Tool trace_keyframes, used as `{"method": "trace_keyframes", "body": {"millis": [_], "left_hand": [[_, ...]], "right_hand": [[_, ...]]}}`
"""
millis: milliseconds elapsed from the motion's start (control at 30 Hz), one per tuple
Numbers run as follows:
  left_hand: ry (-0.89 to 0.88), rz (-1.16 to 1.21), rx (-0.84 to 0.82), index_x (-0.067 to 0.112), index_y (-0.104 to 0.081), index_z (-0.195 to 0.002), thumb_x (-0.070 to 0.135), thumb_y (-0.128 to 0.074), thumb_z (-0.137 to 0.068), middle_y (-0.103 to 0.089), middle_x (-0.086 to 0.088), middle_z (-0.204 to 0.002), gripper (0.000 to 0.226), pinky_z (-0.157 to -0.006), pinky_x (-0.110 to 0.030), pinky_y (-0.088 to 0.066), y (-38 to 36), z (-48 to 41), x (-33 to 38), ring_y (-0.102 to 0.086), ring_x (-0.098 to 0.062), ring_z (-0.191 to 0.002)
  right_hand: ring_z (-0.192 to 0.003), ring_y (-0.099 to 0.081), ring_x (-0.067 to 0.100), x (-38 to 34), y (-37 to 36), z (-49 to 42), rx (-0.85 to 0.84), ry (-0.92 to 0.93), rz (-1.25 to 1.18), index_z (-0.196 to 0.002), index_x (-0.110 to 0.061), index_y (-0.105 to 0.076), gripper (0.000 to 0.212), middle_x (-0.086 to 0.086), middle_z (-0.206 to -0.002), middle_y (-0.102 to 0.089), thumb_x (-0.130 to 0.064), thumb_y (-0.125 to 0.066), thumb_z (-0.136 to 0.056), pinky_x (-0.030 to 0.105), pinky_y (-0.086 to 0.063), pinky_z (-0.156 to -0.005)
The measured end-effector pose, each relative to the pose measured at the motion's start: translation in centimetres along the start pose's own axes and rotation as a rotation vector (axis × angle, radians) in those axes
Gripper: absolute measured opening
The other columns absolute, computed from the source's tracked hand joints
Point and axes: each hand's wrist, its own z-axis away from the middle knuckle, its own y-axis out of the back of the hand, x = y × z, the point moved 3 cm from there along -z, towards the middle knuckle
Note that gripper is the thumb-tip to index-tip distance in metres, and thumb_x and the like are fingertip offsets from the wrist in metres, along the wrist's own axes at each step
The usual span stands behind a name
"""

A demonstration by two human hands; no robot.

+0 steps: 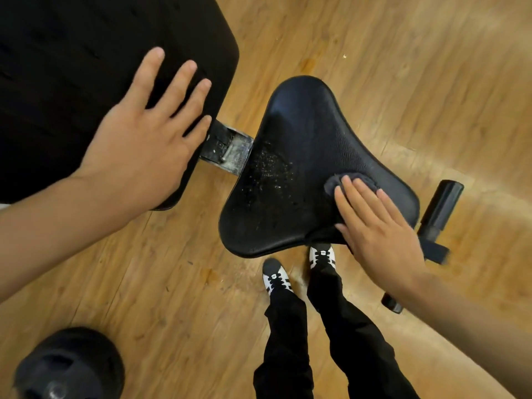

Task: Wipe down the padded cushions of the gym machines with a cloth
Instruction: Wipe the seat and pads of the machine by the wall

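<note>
Currently the right hand (377, 226) is pressing a dark cloth (336, 181) flat against the black seat cushion (311, 133), near the cushion's wide end. Its fingers are lying straight over the cloth, released rather than clenched, so the palm is supplying the pressure. The left hand (144, 139) is resting open, fingers spread, on the larger back pad (72, 82); it is grasping nothing and appears to be bracing the body.

A speckled patch (270, 168) is showing on the narrow end of the seat cushion, just beside the scuffed metal bracket (230, 148) that is joining the two pads. Whether it is spray or grime cannot be told. The cloth is lying apart from it.

Recommended procedure, as a judgement:
- Hold the palm flat and the cloth fully under the fingers, so that it is not bunching.
- Work in overlapping strokes from the wide end toward the speckled patch.
- Finish along the rolled edges, where residue is likely collecting.
- Turn the cloth to a clean face before moving to the back pad.
</note>
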Motion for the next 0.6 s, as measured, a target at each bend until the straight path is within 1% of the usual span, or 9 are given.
{"method": "trace_keyframes", "body": {"millis": [33, 133, 200, 233, 300, 333, 433, 500, 600], "left_hand": [[0.002, 0.001, -0.003, 0.012, 0.012, -0.163, 0.044, -0.001, -0.101, 0.021, -0.032, -0.166, 0.071, -0.119, -0.074, 0.007, 0.0, 0.0, 0.0, 0.016, -0.054, -0.154], [-0.006, 0.005, -0.007, 0.012, 0.011, -0.163, 0.043, -0.001, -0.101, 0.02, -0.031, -0.166, 0.071, -0.119, -0.075, 0.008, -0.3, -0.1, 0.2, 0.015, -0.054, -0.154], [-0.013, 0.015, -0.016, 0.012, 0.011, -0.163, 0.044, -0.002, -0.102, 0.02, -0.032, -0.166, 0.071, -0.119, -0.074, 0.008, -0.2, -0.1, 0.2, 0.015, -0.054, -0.154], [-0.013, 0.017, -0.017, 0.012, 0.011, -0.163, 0.044, -0.002, -0.102, 0.02, -0.032, -0.166, 0.071, -0.12, -0.074, 0.007, -0.2, -0.1, 0.2, 0.015, -0.055, -0.154], [-0.011, 0.019, -0.018, 0.011, 0.012, -0.163, 0.045, -0.003, -0.102, 0.022, -0.033, -0.165, 0.072, -0.119, -0.075, 0.008, -0.2, -0.1, 0.2, 0.017, -0.055, -0.153], [-0.013, 0.026, -0.016, 0.011, 0.013, -0.163, 0.045, -0.004, -0.102, 0.023, -0.033, -0.165, 0.072, -0.119, -0.075, 0.009, -0.2, -0.2, 0.1, 0.018, -0.056, -0.153], [-0.018, 0.032, -0.024, 0.009, 0.015, -0.162, 0.045, -0.004, -0.102, 0.026, -0.035, -0.163, 0.072, -0.118, -0.075, 0.011, -0.3, -0.2, 0.0, 0.019, -0.057, -0.152], [-0.023, 0.032, -0.024, 0.008, 0.016, -0.161, 0.044, -0.004, -0.102, 0.027, -0.035, -0.162, 0.072, -0.118, -0.076, 0.009, -0.3, -0.2, 0.2, 0.019, -0.057, -0.152], [-0.024, 0.007, -0.027, 0.008, 0.02, -0.159, 0.045, -0.004, -0.102, 0.028, -0.036, -0.162, 0.073, -0.118, -0.076, 0.009, -0.6, -0.2, 0.6, 0.02, -0.057, -0.152]], "right_hand": [[-0.156, -0.017, 0.029, 1.3, 0.5, -1.5, 0.019, -0.05, -0.018, -0.159, -0.007, -0.028, 0.057, 0.014, -0.167, -0.024, -0.035, -0.029, -0.111, 0.047, -0.018, -0.127], [-0.145, -0.036, 0.037, 3.4, 1.6, -8.7, 0.101, -0.427, -0.195, -0.153, -0.001, -0.036, 0.051, 0.021, -0.155, -0.043, -0.029, -0.03, -0.111, 0.05, -0.029, -0.121], [-0.145, -0.037, 0.038, 1.6, 1.2, -9.8, 0.131, -0.526, -0.179, -0.154, 0.001, -0.034, 0.057, 0.023, -0.156, -0.041, -0.035, -0.026, -0.11, 0.05, -0.026, -0.122], [-0.15, -0.029, 0.037, 0.0, 0.6, -8.5, 0.137, -0.472, -0.136, -0.157, 0.001, -0.028, 0.062, 0.023, -0.161, -0.033, -0.04, -0.026, -0.11, 0.049, -0.02, -0.125], [-0.157, -0.011, 0.034, -3.6, -0.4, -3.9, 0.05, -0.268, -0.049, -0.16, -0.001, -0.018, 0.073, 0.02, -0.168, -0.015, -0.051, -0.027, -0.107, 0.047, -0.01, -0.128], [-0.158, -0.007, 0.032, -4.7, -0.6, -1.8, -0.003, -0.151, -0.016, -0.161, -0.002, -0.016, 0.078, 0.018, -0.169, -0.011, -0.056, -0.027, -0.106, 0.046, -0.009, -0.128], [-0.157, -0.015, 0.028, -3.1, -0.5, -2.9, 0.007, 0.111, 0.033, -0.16, -0.005, -0.026, 0.075, 0.013, -0.168, -0.02, -0.057, -0.029, -0.106, 0.045, -0.014, -0.128], [-0.155, -0.023, 0.028, -1.3, 0.0, -8.3, 0.072, 0.11, 0.015, -0.158, -0.007, -0.033, 0.066, 0.01, -0.166, -0.028, -0.05, -0.031, -0.108, 0.046, -0.017, -0.127], [-0.156, -0.016, 0.028, 0.6, 1.4, -17.3, 0.087, -0.098, -0.026, -0.16, -0.009, -0.027, 0.069, 0.011, -0.168, -0.021, -0.053, -0.031, -0.107, 0.048, -0.01, -0.127]]}}
